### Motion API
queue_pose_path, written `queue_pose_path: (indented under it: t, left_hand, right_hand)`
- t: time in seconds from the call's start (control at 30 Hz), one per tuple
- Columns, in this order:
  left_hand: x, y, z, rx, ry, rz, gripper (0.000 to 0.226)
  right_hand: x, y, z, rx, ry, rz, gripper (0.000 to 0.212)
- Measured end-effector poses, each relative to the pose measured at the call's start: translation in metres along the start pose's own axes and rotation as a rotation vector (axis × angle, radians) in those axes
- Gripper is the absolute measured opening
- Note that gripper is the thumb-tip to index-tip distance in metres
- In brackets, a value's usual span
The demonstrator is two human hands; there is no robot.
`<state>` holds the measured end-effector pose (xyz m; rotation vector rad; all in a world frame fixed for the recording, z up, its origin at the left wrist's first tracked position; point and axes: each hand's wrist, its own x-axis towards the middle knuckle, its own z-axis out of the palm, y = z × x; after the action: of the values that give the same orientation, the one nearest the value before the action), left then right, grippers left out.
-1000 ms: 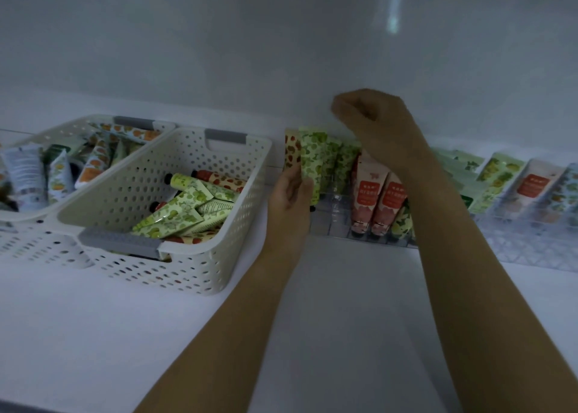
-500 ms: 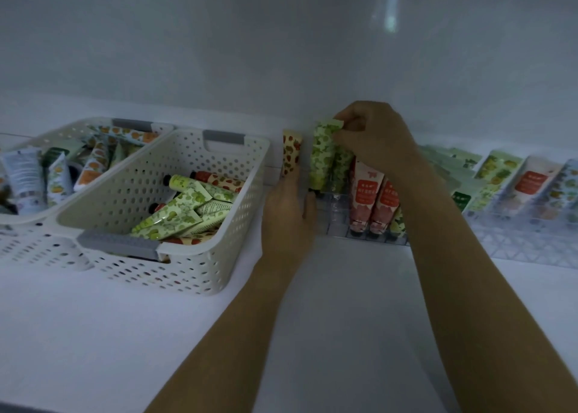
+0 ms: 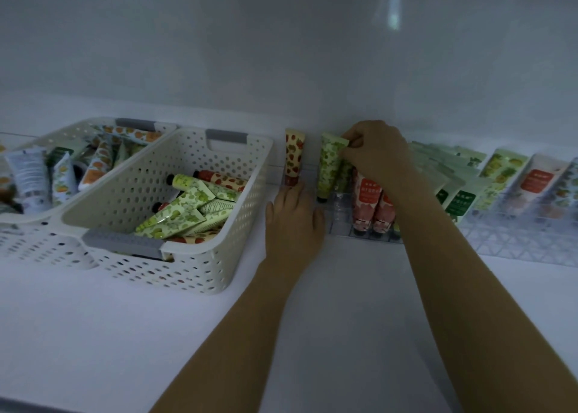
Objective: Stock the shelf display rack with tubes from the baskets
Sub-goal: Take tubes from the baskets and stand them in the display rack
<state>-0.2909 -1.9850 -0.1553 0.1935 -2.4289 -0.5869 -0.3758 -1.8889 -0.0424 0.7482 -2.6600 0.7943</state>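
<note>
A clear display rack (image 3: 341, 212) stands against the back wall with upright tubes in it. My right hand (image 3: 375, 153) pinches the top of a green-patterned tube (image 3: 330, 165) standing cap-down in the rack. A strawberry-patterned tube (image 3: 293, 156) stands at the rack's left end. My left hand (image 3: 292, 219) rests palm-down at the rack's front left corner, just below that tube, and holds nothing. A white perforated basket (image 3: 219, 250) to the left has several green and red tubes (image 3: 184, 206) lying in it.
A second white basket (image 3: 34, 244) at far left holds mixed tubes. Pink tubes (image 3: 367, 203) stand beside my right wrist. More green, white and red tubes (image 3: 500, 178) lean in a clear rack (image 3: 516, 237) further right. White counter lies in front.
My right hand came down from above the rack and now grips the green tube's top. The green tube stands apart from the strawberry tube. My left hand slid lower.
</note>
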Motion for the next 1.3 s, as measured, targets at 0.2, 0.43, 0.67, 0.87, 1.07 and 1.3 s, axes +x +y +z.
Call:
queue_pose_path:
  t: [0.2, 0.43, 0.67, 0.87, 1.07, 1.3]
  left_hand:
    - [0.0, 0.0, -0.001, 0.068, -0.025, 0.016, 0.039]
    - [0.007, 0.039, -0.032, -0.103, 0.175, 0.174, 0.034]
    - [0.026, 0.036, -0.149, -0.071, 0.292, 0.202, 0.03]
    - [0.031, -0.05, -0.193, 0.189, -0.007, -0.088, 0.022]
    - [0.023, -0.08, -0.181, 0.162, -0.423, -0.367, 0.02]
    - [0.022, -0.083, -0.178, 0.217, -0.536, -0.381, 0.029]
  right_hand:
    - [-0.002, -0.001, 0.008, -0.187, -0.027, -0.06, 0.028]
    - [-0.008, -0.011, -0.004, 0.089, 0.146, -0.139, 0.03]
    - [-0.023, -0.051, -0.012, 0.377, 0.054, -0.208, 0.019]
    - [-0.031, -0.116, 0.024, 0.394, -0.266, -0.359, 0.021]
    - [-0.01, -0.147, 0.069, 0.007, -0.532, -0.352, 0.036]
    - [0.002, -0.155, 0.08, -0.354, -0.807, -0.369, 0.046]
